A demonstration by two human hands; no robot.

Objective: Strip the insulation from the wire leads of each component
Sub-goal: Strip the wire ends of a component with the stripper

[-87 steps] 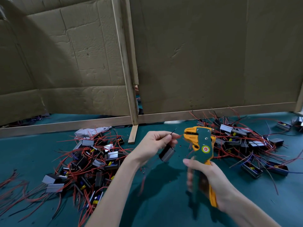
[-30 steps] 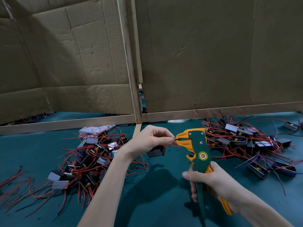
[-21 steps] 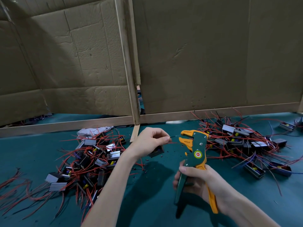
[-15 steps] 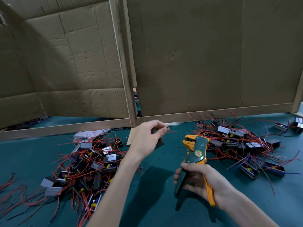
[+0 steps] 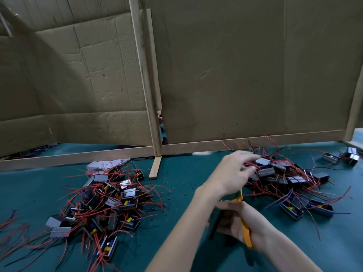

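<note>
Moved: the left hand (image 5: 232, 171) is swinging right across the table; half a second ago it was pinching a component up beside the stripper's head, and now it is reaching over the right heap (image 5: 284, 177)
Left grip: the fingers are blurring with motion and seem to be loosening; whether they are letting a component go or have hold of anything, I cannot tell
Right grip: the right hand (image 5: 238, 222) is wrapping its fingers round the handles of the wire stripper (image 5: 245, 235); an orange handle is poking out below the palm; the tool's head is hiding behind the left wrist, so how its jaws stand is not showing
Task's things: boxy components with red leads are lying in two heaps on the green mat (image 5: 176, 193); the left heap (image 5: 110, 201) is sitting well apart to the left; the right heap is lying under and just beyond the left fingertips
Key relation: the left forearm is crossing above the right hand, so the stripper is sitting nearer the body than the left hand; its long axis is running roughly away from the person, head end toward the right heap; a lead would be coming back toward the body to meet that head
Nearer hand: the left is doing the fetching; the right is busy with the tool
Step, as judged: one component is probably being dropped off before the next is picked
Risk: the leads are tangling, so one lift may be dragging neighbours along
</note>
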